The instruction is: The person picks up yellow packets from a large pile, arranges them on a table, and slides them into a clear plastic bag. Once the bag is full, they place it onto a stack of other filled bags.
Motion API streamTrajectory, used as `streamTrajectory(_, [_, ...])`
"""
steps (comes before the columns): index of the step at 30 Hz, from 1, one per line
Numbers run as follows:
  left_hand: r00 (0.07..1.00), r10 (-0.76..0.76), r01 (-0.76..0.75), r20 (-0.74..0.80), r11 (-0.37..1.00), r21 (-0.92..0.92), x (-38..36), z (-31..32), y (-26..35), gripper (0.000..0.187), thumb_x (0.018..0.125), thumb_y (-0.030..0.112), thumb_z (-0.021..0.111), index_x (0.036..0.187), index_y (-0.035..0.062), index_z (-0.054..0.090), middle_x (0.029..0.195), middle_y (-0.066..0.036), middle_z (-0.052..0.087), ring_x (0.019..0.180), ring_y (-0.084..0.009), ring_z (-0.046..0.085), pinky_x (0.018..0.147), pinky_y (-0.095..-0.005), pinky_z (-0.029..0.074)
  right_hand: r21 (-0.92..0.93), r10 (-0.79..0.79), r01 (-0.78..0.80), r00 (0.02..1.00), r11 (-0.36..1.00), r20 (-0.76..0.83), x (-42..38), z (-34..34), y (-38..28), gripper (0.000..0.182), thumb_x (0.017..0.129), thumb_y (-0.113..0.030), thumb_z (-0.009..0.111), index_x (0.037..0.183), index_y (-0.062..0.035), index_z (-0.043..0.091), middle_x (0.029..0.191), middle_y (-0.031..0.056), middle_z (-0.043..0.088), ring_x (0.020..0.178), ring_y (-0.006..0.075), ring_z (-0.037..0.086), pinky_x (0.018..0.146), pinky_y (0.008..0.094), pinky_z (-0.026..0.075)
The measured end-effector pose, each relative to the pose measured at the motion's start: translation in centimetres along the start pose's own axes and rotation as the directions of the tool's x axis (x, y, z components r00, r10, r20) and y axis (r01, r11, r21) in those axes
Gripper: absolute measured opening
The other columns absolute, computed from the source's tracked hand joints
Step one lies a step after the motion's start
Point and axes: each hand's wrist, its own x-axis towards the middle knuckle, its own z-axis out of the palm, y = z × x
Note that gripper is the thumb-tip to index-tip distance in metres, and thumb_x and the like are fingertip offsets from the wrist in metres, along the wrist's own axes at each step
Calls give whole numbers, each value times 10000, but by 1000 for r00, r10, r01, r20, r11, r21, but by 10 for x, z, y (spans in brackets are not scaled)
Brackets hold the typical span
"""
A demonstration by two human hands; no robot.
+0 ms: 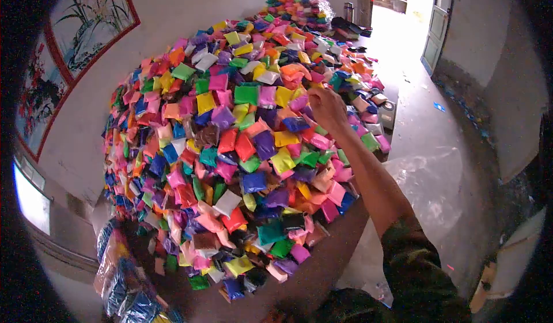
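A large heap of small, flat packets [253, 182] in many bright colours covers the table [340, 254]. My right hand [328, 108] reaches over the right side of this heap, its fingers curled down among the packets. A pink packet [298, 103] and a yellow packet [283, 96] lie just left of the fingertips. The curled fingers hide whatever they may be holding. My left hand is out of view.
Sheets of clear plastic [429, 179] lie on the floor to the right. A clear bag with blue contents [135, 291] stands at the table's near left corner. Another packet heap [296, 6] rises at the far end, near a thermos [349, 12] and an open door [438, 29].
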Motion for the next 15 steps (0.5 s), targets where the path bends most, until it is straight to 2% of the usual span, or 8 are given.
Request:
streamTrajectory(2, [1000,-6,6,-4,1000,5,2,1,0,295,950,214,657,1222,109,698,1240,-148,701,1108,-397,667,930,-566,532,31,-36,38,998,999,-54,12,8,-2,230,905,-181,642,1098,-98,733,1027,181,736,995,357,712,865,456,556])
streamTrajectory(5, [1000,-10,10,-7,1000,6,3,1,0,290,947,209,661,1216,108,699,1234,-151,702,1102,-397,669,925,-564,535,-45,50,-47,997,998,67,29,10,-10,199,896,-182,647,1045,-101,751,1024,162,747,992,355,716,866,458,560])
streamTrajectory(11, [1000,-19,19,-18,1000,5,7,2,-2,282,942,201,669,1205,105,700,1223,-157,705,1090,-396,674,914,-559,540,43,55,-60,993,997,106,41,31,0,155,893,-201,657,963,-121,770,1028,102,759,971,325,727,851,441,567])
streamTrajectory(14, [999,-21,21,-25,1000,3,8,2,-2,278,939,196,673,1200,104,701,1218,-160,706,1084,-395,676,908,-557,543,68,28,-27,999,997,-17,44,36,9,145,889,-212,687,965,-111,758,997,107,757,927,314,734,822,413,573])
streamTrajectory(15, [1000,-21,21,-23,1000,1,7,2,-2,277,938,195,675,1198,103,701,1216,-161,706,1082,-395,677,906,-556,544,73,-2,7,998,997,-66,45,36,12,148,899,-225,687,979,-119,751,985,127,750,913,336,727,808,441,569])
